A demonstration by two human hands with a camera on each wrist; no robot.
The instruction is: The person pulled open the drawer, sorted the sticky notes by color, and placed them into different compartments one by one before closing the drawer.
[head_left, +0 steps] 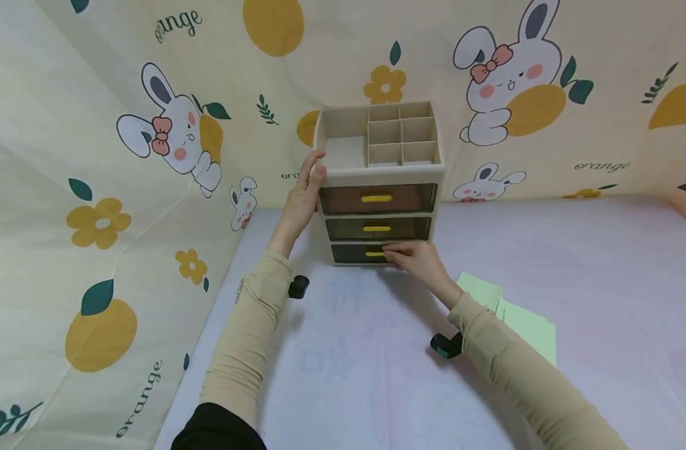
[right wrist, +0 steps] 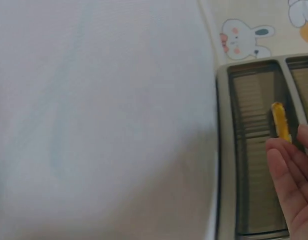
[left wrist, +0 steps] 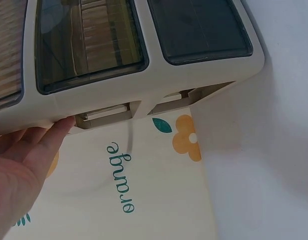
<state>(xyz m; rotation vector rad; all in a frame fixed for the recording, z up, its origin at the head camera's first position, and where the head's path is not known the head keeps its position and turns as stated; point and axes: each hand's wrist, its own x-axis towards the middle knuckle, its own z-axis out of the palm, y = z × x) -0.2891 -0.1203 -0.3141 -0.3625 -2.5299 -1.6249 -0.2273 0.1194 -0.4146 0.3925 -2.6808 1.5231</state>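
Observation:
A cream desktop drawer organizer stands upright against the patterned backdrop, its three dark see-through drawers closed. My left hand rests against its left side near the top. In the left wrist view, straight fingers touch the side wall. My right hand is at the bottom drawer, its fingertips overlapping the right end of the yellow handle. The right wrist view shows the fingers fairly straight at the end of that handle, with a gap to the thumb.
Pale green paper sheets lie on the white table near my right forearm. Open compartments divide the organizer's top. Behind and to the left hangs a cloth printed with rabbits and oranges. Each wrist carries a small black camera.

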